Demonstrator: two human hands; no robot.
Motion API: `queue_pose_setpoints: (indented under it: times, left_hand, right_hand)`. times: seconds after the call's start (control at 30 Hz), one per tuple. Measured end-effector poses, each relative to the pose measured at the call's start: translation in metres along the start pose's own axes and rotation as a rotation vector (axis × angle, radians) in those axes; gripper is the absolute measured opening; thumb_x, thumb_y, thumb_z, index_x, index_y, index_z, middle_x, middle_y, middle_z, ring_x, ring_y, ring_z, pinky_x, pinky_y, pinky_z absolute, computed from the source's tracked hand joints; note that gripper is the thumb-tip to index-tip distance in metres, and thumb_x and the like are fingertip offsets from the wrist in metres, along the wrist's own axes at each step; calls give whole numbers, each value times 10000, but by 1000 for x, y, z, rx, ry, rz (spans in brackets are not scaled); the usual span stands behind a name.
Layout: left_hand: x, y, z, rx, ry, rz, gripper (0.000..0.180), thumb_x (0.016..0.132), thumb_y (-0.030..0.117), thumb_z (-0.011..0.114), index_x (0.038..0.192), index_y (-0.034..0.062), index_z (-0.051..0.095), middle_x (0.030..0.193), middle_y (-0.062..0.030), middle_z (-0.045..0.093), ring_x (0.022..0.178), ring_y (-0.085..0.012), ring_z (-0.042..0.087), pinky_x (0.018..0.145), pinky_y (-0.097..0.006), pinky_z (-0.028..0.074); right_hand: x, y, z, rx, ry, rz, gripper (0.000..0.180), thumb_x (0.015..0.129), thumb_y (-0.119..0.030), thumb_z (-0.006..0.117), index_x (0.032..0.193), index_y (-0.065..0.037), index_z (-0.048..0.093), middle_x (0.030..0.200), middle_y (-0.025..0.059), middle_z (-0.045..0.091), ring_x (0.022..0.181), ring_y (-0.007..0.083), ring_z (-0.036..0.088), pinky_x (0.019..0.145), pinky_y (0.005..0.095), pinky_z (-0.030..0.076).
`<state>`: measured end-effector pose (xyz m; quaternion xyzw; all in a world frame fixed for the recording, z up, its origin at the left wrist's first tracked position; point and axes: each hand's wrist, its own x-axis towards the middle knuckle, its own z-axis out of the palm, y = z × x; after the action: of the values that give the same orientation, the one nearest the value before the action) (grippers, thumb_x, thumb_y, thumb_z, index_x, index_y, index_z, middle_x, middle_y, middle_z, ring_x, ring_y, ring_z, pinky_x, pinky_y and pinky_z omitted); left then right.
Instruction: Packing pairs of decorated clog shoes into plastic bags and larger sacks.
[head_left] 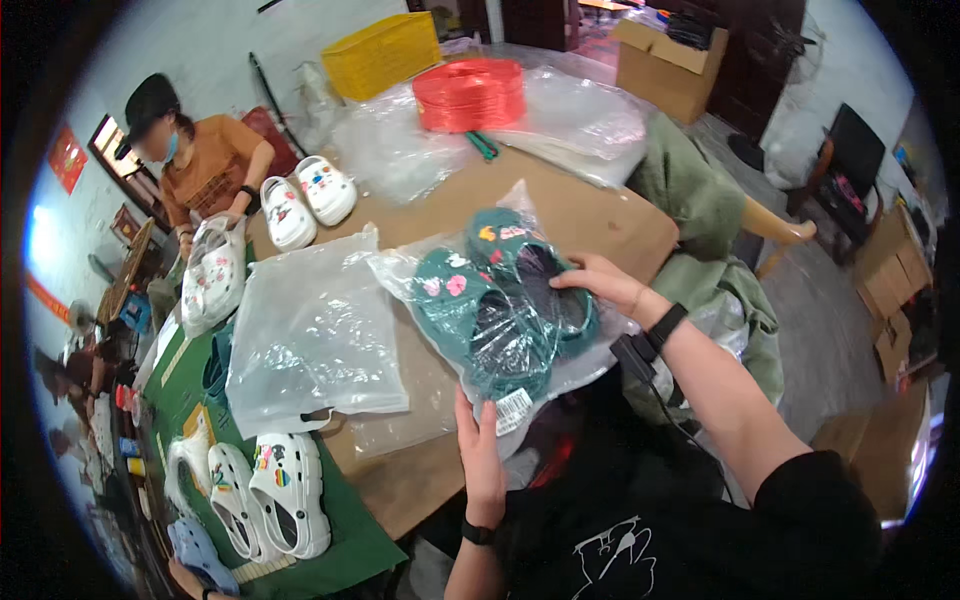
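The left hand (480, 455) is pinching the near edge of a clear plastic bag (500, 330) beside its white label (513, 410), fingers closed on the film. The right hand (600, 283) is lying half open along the bag's far side, gripping it. Inside are lying two teal clogs (495, 300) with small charms, over the table's (590, 215) near edge. An empty clear bag (315, 335) is lying just beside it.

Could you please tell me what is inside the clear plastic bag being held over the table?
A pair of teal clogs with small coloured charms lies inside the clear bag. Their soles face down, hidden.
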<state>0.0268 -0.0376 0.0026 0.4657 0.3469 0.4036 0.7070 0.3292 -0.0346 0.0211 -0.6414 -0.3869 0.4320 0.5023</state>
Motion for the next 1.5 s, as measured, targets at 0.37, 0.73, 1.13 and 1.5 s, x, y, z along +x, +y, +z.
queue_pose_setpoints:
  times: [0.37,0.73,1.13,1.5]
  left_hand:
    - [-29,42,52,414,-107,420,790,827,36,582,1506,-9,181,1561,-162,199,1387,-253,281,1152,-382,191]
    - [-27,-8,189,285,-1121,160,374,818,78,712,1158,4,574,1245,-148,524,1122,-289,534,948,-354,438]
    - [118,-176,303,1689,-1001,706,150,891,184,560,994,81,594,926,-169,657,856,-312,658,725,-470,508]
    - [142,-80,381,723,-801,579,183,987,122,499,1043,8,631,800,-17,596,735,-77,510,687,-227,426]
  right_hand:
    - [-79,-7,-4,720,227,-126,550,839,-86,607,1364,9,473,1316,55,532,1157,127,509,978,259,415]
    - [-293,109,-120,1058,800,10,466,982,-187,524,1396,4,433,1296,62,569,1119,126,558,968,279,466]
    - [-411,190,-105,999,867,-104,442,974,-147,532,1371,32,459,1262,72,593,1104,126,564,966,270,460]
    - [-249,184,-198,-263,1133,197,358,795,-79,608,1145,-4,626,1056,196,669,988,298,644,871,349,481]
